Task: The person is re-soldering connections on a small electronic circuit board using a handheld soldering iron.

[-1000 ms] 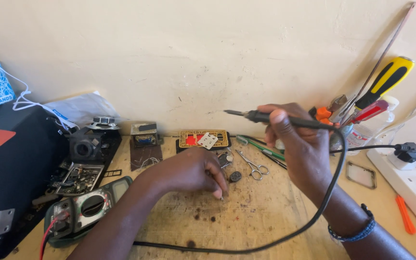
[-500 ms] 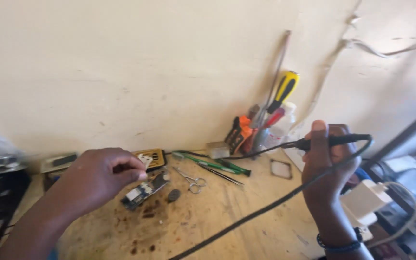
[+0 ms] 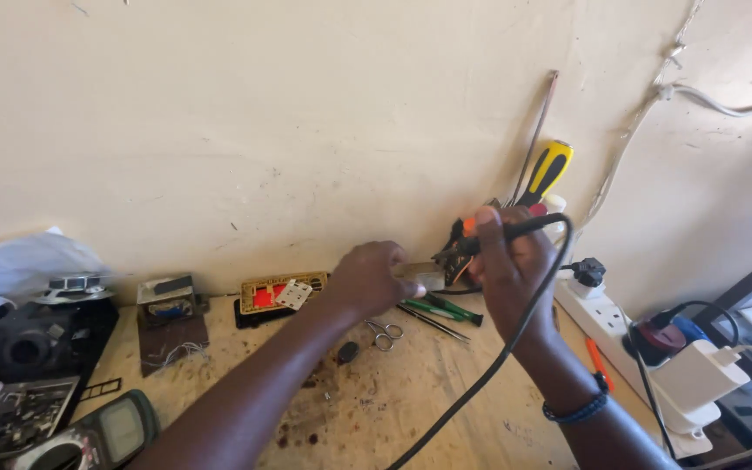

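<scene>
My right hand [image 3: 506, 265] grips a black soldering iron [image 3: 528, 224] whose black cord [image 3: 489, 365] loops down toward me. Its tip points left toward a small pale block [image 3: 424, 275] near the wall. My left hand [image 3: 372, 278] reaches forward with its fingers pinched on that block, close to the iron's tip. Green-handled tools [image 3: 441, 307] and small scissors [image 3: 384, 333] lie on the wooden bench [image 3: 393, 400] just below both hands.
A yellow-handled screwdriver [image 3: 548, 171] stands in a tool holder by the wall. A white power strip [image 3: 607, 318] with plugs and an adapter [image 3: 694, 374] runs along the right. Circuit boards [image 3: 280, 293], a multimeter [image 3: 89, 435] and black device parts [image 3: 19, 348] lie at left.
My left hand has moved from the bench up to the pale block by the wall. My right hand has swung the iron left toward it, and the view has shifted.
</scene>
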